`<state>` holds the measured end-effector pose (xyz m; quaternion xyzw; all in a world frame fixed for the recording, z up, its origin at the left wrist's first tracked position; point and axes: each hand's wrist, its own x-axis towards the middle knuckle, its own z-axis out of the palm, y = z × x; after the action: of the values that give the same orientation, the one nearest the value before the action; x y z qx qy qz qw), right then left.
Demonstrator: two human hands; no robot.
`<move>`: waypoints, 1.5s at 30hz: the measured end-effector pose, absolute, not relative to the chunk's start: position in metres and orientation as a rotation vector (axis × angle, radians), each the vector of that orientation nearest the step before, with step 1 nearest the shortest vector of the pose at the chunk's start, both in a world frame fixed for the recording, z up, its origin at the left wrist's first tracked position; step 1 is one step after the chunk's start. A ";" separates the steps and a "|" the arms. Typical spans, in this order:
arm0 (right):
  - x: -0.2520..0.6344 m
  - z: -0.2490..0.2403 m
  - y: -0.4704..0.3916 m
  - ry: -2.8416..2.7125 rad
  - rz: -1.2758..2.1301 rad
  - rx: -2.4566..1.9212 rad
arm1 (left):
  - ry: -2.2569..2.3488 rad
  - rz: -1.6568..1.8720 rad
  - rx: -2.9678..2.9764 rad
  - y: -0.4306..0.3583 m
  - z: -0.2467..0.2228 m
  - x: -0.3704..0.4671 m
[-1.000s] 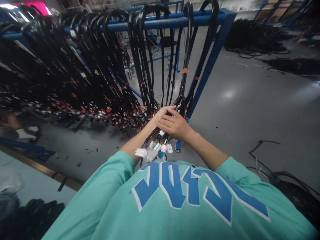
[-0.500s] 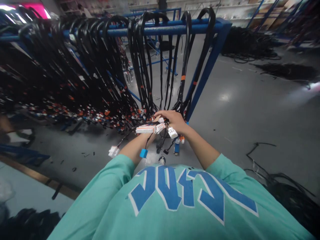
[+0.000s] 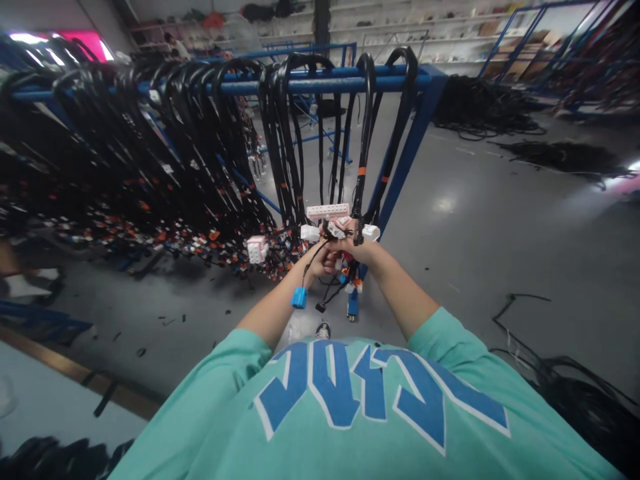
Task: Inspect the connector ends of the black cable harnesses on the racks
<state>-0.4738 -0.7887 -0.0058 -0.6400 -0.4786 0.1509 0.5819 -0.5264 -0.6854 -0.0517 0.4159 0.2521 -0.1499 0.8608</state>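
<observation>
Both my hands meet in front of me at the end of a black wiring harness that hangs from the rack. My left hand has its fingers curled round the wires below the connectors. Close against it, my right hand grips the same bunch, its fingers partly hidden by the plugs. Above the hands sits a long white connector, with a white plug to the right. A white block connector sticks out to the left on its wires. Under the left wrist dangles a blue connector.
A blue rack carries many hanging black harnesses, their connectors bunched low at left. Black cable piles lie on the grey floor at right, with a coil at lower right. A table edge is at lower left.
The long white connector has moved up and right, now above my hands instead of over my left forearm. My left hand's curled fingers have come into view. The view has tilted up slightly.
</observation>
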 end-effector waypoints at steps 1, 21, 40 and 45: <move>-0.473 -0.007 -0.789 -1.103 0.354 -1.467 | 0.534 -0.336 0.876 -0.685 -0.052 -0.527; -0.463 -0.003 -0.793 -0.647 0.537 -1.226 | 0.585 -0.349 1.060 -0.691 -0.045 -0.552; -0.451 0.011 -0.784 -0.350 0.603 -1.071 | 0.236 -0.365 1.012 -0.686 -0.034 -0.566; -0.458 0.022 -0.782 -0.335 0.627 -1.017 | 0.330 -0.345 0.717 -0.701 -0.022 -0.559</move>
<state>-0.4581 -0.7821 0.0217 -0.4764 -0.1570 0.2936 0.8138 -0.5590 -0.7008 -0.0221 0.3475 0.1602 -0.1673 0.9086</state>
